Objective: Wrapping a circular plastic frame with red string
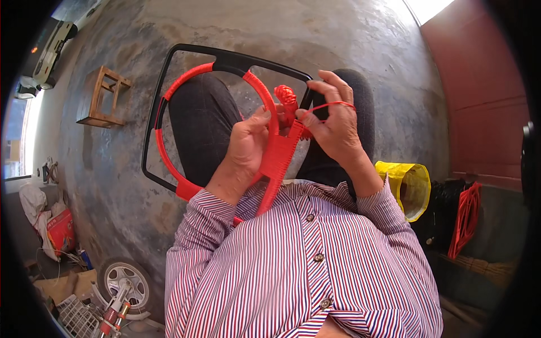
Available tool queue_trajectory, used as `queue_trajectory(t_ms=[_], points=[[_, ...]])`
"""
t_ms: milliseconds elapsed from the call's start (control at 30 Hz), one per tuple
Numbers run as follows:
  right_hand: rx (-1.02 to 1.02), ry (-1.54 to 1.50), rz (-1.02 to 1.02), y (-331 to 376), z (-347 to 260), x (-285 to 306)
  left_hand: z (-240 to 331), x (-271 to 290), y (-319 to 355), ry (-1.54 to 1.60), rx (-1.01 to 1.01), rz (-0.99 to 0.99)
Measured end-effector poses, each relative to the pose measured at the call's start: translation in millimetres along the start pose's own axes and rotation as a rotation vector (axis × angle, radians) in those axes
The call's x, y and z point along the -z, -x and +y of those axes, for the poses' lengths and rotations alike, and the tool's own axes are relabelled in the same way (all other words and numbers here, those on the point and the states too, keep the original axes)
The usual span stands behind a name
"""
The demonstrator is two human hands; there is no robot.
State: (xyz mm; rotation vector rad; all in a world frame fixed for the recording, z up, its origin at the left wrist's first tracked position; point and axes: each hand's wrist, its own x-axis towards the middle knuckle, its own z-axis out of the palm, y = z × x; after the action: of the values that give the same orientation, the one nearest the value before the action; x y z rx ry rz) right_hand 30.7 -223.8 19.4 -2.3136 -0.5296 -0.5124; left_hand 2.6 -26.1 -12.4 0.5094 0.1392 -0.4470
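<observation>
Around me first: the floor is mottled, scuffed grey concrete [270, 25], with a small square brown wooden stool [101, 100] on its side over to the left. Lower left is cluttered: a white cloth-like sack [34, 201], a red printed box [60, 232], a small black-tyred wheel with silver spokes [127, 286] and a light wire basket [76, 316]. On the right there's a glossy yellow open-ended cylinder [390, 176], then a hank of bright red cord [465, 222] draped against something black, below a dull red panel [473, 96].

The thing being worked on is a smooth black frame with rounded corners and a ring wound in red cord [277, 155], tilted across the lap over dark trousers [200, 110]. The winding is tight and ribbed, though bits of the ring are bare black. The left hand [249, 141] is curled round the wrapped part, its fingers partly hidden behind it. The right hand [333, 119] has a thin red strand [338, 103] looped over its fingers, thumb by the wrapped bar; can't tell how firm that grip is. A knotty red cord bundle [285, 94] sits between them.
</observation>
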Motion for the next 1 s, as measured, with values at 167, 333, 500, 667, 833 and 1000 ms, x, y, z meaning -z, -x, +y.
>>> queue_trajectory(t_ms=[167,333,500,667,833,1000], points=[[0.064,0.026,-0.126,-7.7,-10.4,-11.7,-0.1,-7.6,2.1,0.022,-0.071,0.031],[-0.265,-0.784,0.063,-11.9,-2.7,-17.7,-3.3,3.1,-0.3,-0.107,-0.151,0.074],[-0.396,-0.955,0.109,-10.1,8.0,19.8,-4.9,9.0,-5.0,-0.109,-0.107,0.172],[-0.079,-0.216,-0.353,9.3,23.0,43.7,-4.9,5.9,-5.7,-0.019,0.105,0.126],[-0.376,-0.603,-0.413,40.4,42.7,88.2,-3.7,-4.3,-3.0,-0.035,0.099,0.134],[-0.519,-1.421,0.393,49.5,63.1,125.2,-2.1,-8.2,-1.8,0.01,0.146,0.124]])
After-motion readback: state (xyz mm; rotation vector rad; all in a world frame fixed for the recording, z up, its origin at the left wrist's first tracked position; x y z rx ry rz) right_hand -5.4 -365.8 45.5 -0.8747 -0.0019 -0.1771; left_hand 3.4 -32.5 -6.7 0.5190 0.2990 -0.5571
